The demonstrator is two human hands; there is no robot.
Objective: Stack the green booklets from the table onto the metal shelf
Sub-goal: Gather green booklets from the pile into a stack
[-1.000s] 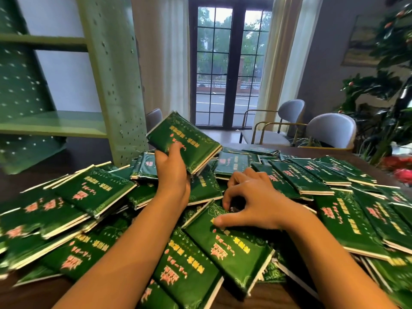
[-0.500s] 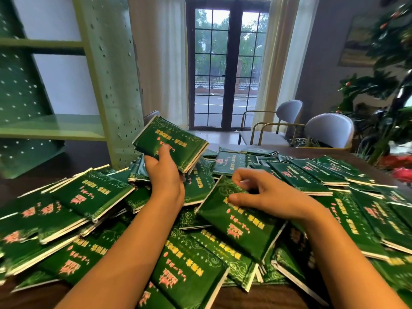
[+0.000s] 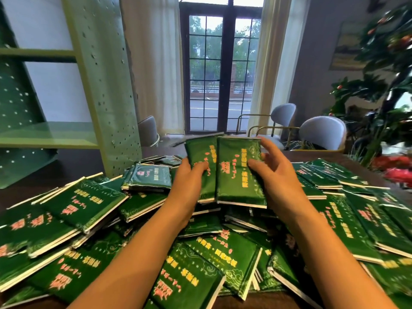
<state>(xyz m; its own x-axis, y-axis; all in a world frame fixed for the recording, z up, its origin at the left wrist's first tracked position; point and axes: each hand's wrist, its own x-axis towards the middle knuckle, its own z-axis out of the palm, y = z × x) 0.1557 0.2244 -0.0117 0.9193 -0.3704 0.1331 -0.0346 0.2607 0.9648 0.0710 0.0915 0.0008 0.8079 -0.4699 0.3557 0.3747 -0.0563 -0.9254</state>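
Note:
Several green booklets [image 3: 84, 204] with pink and yellow lettering lie heaped over the dark table [image 3: 66, 170]. Above the heap, my left hand [image 3: 189, 181] grips one green booklet [image 3: 201, 157] by its lower edge, thumb across the cover. My right hand [image 3: 272, 172] holds a second green booklet [image 3: 239, 172] right beside the first, thumb on the cover and fingers behind its right edge. The two booklets overlap slightly at their inner edges. The light green metal shelf [image 3: 51, 134] stands at the left, behind the heap, its shelf board bare.
The shelf's perforated upright [image 3: 104, 85] rises just left of the heap. Grey chairs [image 3: 321, 134] stand behind the table, in front of a glass door [image 3: 219, 70]. A leafy plant with red fruit [image 3: 383, 70] fills the right side.
My right hand has lifted a booklet off the heap and brought it up beside the one in my left hand. My left hand has moved its booklet right, toward the middle.

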